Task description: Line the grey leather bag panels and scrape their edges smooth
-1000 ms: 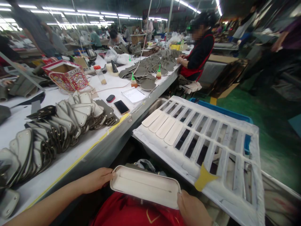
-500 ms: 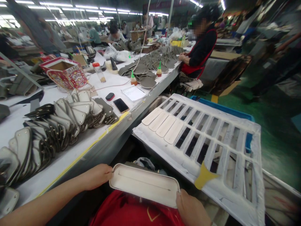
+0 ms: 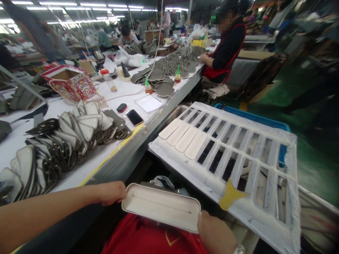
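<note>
Each hand grips an end of a shallow cream tray-shaped piece with rounded corners [image 3: 159, 210], left hand [image 3: 113, 193] and right hand [image 3: 215, 229] holding it low beside the white slotted rack [image 3: 209, 183]. With four flat cream strips [image 3: 182, 137] lying side by side there, I'd call it partway, though how many remain I can't tell. Nearby, the clear red-lidded jar [image 3: 109, 83] holds a little tan stuff, the green-nozzled squeeze bottles [image 3: 148, 88] amber liquid; inside the open red patterned box [image 3: 83, 88], I can't make out.

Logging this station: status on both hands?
Left fingers grip pale piece at left end; right fingers at right end. Slotted rack front-right, apart. No obstruction visible.
</note>
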The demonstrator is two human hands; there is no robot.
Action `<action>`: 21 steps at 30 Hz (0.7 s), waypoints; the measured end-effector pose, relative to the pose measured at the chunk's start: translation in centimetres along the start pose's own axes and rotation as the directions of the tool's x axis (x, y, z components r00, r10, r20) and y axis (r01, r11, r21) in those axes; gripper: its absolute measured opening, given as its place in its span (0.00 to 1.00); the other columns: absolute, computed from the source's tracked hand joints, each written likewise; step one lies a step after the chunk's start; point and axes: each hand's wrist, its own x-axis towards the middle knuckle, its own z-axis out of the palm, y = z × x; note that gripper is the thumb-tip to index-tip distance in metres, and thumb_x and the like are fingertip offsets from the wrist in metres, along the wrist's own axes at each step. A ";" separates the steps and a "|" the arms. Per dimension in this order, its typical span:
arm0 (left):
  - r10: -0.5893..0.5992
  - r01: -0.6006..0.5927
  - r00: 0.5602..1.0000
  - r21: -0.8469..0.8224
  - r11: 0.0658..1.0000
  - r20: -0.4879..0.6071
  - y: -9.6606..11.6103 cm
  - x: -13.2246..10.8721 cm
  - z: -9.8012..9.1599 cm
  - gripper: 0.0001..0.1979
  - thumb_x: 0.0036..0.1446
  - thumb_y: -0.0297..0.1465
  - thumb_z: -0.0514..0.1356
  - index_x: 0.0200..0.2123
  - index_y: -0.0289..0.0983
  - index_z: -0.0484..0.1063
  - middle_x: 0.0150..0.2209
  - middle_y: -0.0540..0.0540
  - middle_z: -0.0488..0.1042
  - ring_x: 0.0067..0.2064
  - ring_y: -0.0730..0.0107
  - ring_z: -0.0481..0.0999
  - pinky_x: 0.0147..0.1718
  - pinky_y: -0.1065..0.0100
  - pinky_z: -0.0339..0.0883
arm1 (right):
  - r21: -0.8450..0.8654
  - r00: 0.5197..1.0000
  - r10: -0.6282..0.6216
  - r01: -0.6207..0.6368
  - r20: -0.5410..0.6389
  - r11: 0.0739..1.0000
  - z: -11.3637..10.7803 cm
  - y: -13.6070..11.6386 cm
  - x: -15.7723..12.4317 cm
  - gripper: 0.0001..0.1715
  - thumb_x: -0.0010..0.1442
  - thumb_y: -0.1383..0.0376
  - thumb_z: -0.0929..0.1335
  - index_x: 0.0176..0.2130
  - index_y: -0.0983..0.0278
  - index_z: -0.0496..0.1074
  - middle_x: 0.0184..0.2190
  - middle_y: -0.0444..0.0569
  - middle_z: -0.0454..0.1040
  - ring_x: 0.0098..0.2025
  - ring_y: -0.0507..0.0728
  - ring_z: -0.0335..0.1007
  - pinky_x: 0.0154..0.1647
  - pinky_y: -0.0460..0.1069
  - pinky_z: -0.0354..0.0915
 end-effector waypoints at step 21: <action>0.272 -0.343 0.922 -0.253 0.905 -0.277 -3.8 1.8 2.8 0.26 0.51 0.53 0.52 0.18 0.36 0.55 0.17 0.57 0.49 0.21 0.79 0.48 0.19 0.73 0.42 | 0.024 0.995 -0.044 0.046 -0.094 0.999 0.2 -0.2 0.0 0.18 0.62 0.75 0.54 0.36 0.71 0.69 0.31 0.59 0.73 0.31 0.60 0.73 0.28 0.50 0.62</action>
